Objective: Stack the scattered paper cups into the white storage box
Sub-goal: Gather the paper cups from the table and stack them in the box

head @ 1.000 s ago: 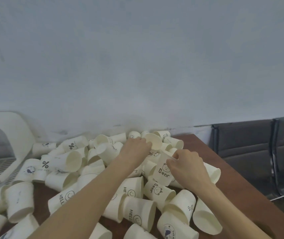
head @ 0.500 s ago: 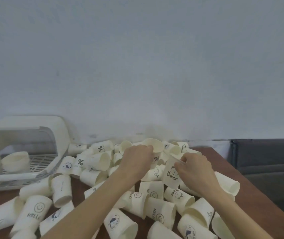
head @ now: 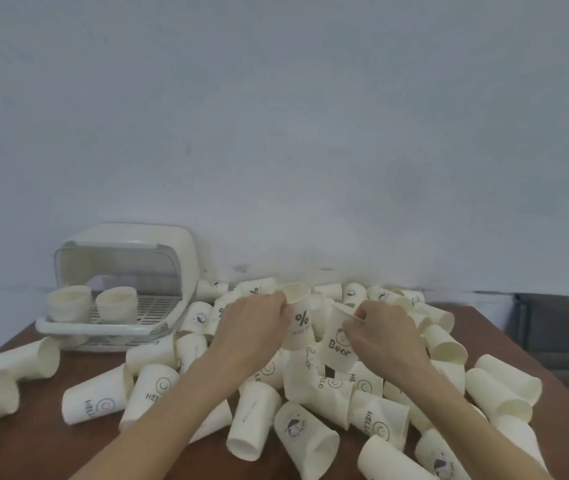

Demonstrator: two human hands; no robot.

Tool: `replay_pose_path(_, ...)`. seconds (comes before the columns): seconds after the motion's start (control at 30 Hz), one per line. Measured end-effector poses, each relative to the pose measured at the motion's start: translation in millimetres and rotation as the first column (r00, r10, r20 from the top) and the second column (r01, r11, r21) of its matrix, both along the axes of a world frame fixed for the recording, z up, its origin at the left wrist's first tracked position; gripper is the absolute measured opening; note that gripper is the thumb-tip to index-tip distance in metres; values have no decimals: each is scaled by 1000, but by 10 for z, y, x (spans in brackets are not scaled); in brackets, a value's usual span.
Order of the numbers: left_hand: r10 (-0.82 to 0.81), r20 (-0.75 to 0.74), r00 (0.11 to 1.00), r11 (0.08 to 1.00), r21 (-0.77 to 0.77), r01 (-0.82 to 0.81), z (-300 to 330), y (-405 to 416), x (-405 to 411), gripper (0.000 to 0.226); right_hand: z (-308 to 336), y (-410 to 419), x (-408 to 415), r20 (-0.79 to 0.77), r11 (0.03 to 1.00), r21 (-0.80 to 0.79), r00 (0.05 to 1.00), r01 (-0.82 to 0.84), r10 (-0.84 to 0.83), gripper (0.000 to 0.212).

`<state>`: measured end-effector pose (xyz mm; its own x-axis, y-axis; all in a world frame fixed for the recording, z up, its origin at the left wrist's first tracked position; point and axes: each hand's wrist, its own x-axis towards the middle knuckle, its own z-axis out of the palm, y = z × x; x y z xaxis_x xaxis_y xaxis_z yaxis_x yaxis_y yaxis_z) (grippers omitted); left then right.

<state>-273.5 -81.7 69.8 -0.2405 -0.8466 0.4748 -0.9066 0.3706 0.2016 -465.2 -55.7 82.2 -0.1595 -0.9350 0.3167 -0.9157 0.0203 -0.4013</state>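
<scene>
1. L hand: grip closed on "%" cup, above pile, counter.
2. R hand: grip closed on "Bear" cup.
3. Step: nesting pair. Next, I reckon: align rims, then white storage box, rear-L.

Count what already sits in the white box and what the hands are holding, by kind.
Cup stacks in the white storage box: 2, left stack, right stack
Held cups: 2, percent cup in left hand, Bear cup in right hand
Total: 4
</scene>
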Motion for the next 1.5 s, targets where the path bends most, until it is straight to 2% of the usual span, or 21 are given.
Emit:
replay_pose_path(0.3,62,-84,995,998,-22,-64,-99,100,715,29,-4,-49,614,-31,993,-35,994,-110,109,21)
replay_pose_path(0.6,115,-80,990,993,-27,-118,-152,134,1270,28,12,-123,1132,-61,987,-47,987,-154,152,19)
replay_pose_path(0.87,176,-119,977,984,-12,-179,-196,199,1786,26,-3,-207,1686,-16,964,-91,968,-250,250,18)
replay_pose_path(1.17,257,-91,962,966,13,-256,-270,205,2340,28,-117,-354,2249,-51,942,-69,944,-329,326,19)
replay_pose_path(1.5,308,-80,948,951,-8,-310,-301,117,2906,25,-199,-534,2799,-5,926,-102,931,-363,364,17)
